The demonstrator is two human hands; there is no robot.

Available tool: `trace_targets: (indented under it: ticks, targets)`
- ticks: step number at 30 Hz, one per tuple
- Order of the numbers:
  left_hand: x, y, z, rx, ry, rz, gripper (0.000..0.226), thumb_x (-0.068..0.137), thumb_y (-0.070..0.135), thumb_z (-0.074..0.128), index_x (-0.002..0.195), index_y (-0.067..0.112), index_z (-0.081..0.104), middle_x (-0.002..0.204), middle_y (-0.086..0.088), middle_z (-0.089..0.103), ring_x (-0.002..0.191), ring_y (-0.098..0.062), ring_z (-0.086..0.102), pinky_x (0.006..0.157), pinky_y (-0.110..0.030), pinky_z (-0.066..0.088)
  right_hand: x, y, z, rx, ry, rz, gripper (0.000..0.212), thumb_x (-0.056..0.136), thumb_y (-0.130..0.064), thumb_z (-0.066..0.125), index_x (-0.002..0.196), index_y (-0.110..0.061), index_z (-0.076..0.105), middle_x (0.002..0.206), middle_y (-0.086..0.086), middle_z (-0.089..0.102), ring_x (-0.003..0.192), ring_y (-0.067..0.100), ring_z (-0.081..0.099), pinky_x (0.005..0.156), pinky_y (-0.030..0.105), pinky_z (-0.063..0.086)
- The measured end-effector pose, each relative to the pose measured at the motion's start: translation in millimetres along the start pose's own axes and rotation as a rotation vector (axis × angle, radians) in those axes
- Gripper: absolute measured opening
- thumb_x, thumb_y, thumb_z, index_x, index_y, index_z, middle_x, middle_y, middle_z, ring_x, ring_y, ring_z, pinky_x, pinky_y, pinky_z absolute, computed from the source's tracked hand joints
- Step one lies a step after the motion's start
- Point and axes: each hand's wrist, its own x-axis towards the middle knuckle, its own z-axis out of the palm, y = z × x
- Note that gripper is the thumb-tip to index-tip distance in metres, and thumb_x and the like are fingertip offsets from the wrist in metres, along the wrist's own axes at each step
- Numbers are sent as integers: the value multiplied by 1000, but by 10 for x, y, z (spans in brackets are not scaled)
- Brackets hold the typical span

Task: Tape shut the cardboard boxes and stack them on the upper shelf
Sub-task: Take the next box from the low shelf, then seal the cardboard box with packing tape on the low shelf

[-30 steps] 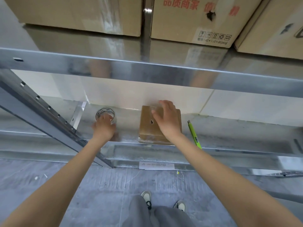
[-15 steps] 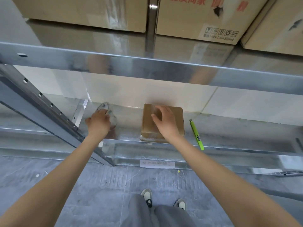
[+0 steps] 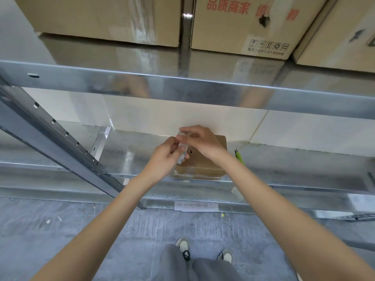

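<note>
Head view: both hands [image 3: 164,157] [image 3: 203,141] pinch tape roll [image 3: 181,148] over small box [image 3: 205,159]; green pen [image 3: 240,158] beside

looks like a storeroom or small warehouse: bare galvanized metal racking [image 3: 182,86] with slotted uprights [image 3: 60,132], printed cardboard cartons [image 3: 243,27] lined along the upper shelf's back edge, grey concrete floor [image 3: 60,230], paper label [image 3: 195,206] on the lowest rail.
</note>
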Motion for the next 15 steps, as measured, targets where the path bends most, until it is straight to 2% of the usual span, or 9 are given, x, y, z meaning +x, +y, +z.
trace_targets:
  ticks: [4, 7, 9, 12, 15]
  targets:
    - [36, 42, 30, -51, 38, -34, 20, 102, 20, 48, 108, 2, 57, 77, 1, 70, 69, -3, 64, 65, -10, 46, -62, 6, 9, -66, 131, -100, 23, 85, -29, 72, 106, -20, 74, 103, -9, 65, 97, 7, 61, 89, 22, 48]
    - [60, 75, 22, -115, 47, -55, 18, 102, 21, 49, 108, 6, 57, 80, 2, 69, 71, -3, 61, 66, -11, 46, -102, -15, -28, -33, 162, -135, 17, 87, -16, 69, 102, -16, 76, 100, -7, 68, 96, 7, 63, 87, 16, 47]
    - [69, 98, 16, -140, 38, -69, 13, 98, 10, 50, 108, 5, 58, 84, 1, 67, 74, -3, 60, 69, -13, 45, -122, -24, -49, -21, 174, -146, 18, 86, -12, 70, 103, -12, 75, 102, -4, 68, 94, 6, 63, 82, 7, 45]
    - [72, 142, 12, -195, 29, -92, 22, 91, -4, 49, 110, 0, 58, 88, -3, 66, 73, 0, 61, 68, -11, 46, -142, -7, -52, 5, 222, -168, 16, 84, -9, 73, 99, -11, 76, 97, -5, 69, 87, -1, 64, 75, 1, 41]
    - [69, 155, 8, -192, 10, -92, 23, 91, -6, 48, 111, -3, 59, 86, -5, 65, 68, -1, 59, 66, -9, 44, -144, 19, -44, -59, 243, -212, 13, 86, -7, 68, 94, -13, 77, 92, -7, 69, 80, -13, 59, 72, 0, 39]
